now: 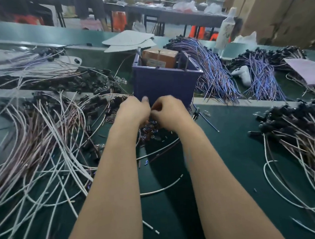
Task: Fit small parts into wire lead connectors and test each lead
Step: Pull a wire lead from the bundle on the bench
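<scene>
The left hand point(133, 109) and right hand point(169, 113) meet over the heap of small parts point(151, 128), touching the blue box point(161, 81), probably to keep reaches short. Their fingers curl together, but I cannot tell whether they grip anything. Wire leads point(42, 138) crowd both sides, leaving bare tabletop point(230, 161) only near the forearms.

Setting: assembly workshop, factory floor. Evidence: long green bench point(229, 151) heaped with loose piles of leads point(33, 137), white and brown at left and right, blue wires point(211, 74) behind. Purple bin point(161, 83) at centre. Further worktables point(173, 15) and stacked cardboard boxes point(275, 8) at back.
</scene>
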A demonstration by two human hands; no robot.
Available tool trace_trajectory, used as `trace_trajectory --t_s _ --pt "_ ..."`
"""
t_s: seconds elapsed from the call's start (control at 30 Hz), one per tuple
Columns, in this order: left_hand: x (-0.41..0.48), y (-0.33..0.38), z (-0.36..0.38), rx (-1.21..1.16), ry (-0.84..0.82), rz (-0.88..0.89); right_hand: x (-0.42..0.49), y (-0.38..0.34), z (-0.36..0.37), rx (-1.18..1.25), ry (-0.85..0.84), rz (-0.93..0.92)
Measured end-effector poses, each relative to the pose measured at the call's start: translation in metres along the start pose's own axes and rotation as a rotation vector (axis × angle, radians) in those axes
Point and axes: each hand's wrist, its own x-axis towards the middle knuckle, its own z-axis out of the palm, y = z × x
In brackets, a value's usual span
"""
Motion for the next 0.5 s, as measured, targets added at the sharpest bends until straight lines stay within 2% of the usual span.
trace_trajectory --t_s 0.07,0.2,0.23,0.3,0.37,0.43,0.5 --pt "-0.002 0.007 -0.002 -0.176 0.053 0.006 -0.008 -0.002 -0.027 0.109 -0.056 -0.07" --pt "-0.015 0.025 -0.01 -0.948 0.099 -0.019 -0.035 -0.012 -0.076 0.366 -0.377 -0.246" --pt "-0.019 0.028 -0.015 -1.067 0.097 -0.026 -0.042 -0.015 -0.083 0.456 -0.462 -0.313" --pt "-0.026 0.032 -0.023 -1.07 0.084 0.016 -0.052 -0.022 -0.09 0.572 -0.593 -0.422" --pt "-0.031 0.032 -0.029 -0.892 0.018 0.109 -0.052 -0.025 -0.088 0.594 -0.615 -0.455" --pt "-0.036 0.034 -0.029 -0.825 -0.143 0.164 -0.042 -0.02 -0.081 0.6 -0.466 -0.334" --pt "-0.04 0.034 -0.025 -0.717 -0.285 0.238 -0.025 -0.006 -0.071 0.454 -0.165 -0.104"
